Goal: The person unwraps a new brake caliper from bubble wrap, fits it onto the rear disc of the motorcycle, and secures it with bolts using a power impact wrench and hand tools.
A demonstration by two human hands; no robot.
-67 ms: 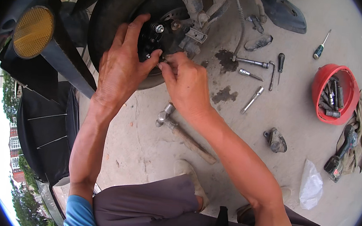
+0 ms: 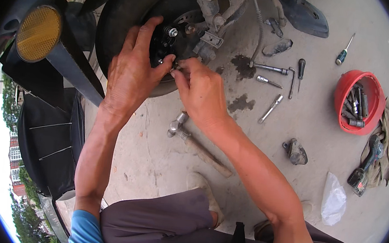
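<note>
My left hand [image 2: 131,73] is wrapped round a black brake caliper [image 2: 160,45] at the wheel, its fingers along the far side and its thumb at the near end. A bolt with a spring [image 2: 171,31] shows on the caliper. Close by the left thumb, my right hand [image 2: 203,92] pinches thumb and forefinger together at the caliper's near end. Whatever lies between those fingertips is too small and covered to name. Behind the caliper are the brake disc [image 2: 189,17] and the dark tyre [image 2: 110,26].
On the concrete lie a ball-peen hammer [image 2: 203,153], a screwdriver [image 2: 341,56], a socket extension [image 2: 270,108] and a worn old caliper part [image 2: 295,151]. A red helmet-shaped bowl [image 2: 338,100] holds sockets. Farther right are a cordless tool [image 2: 369,159] and a plastic bag [image 2: 333,200].
Both hands keep their places at the caliper. Only a very slight shift of the whole view is visible.
</note>
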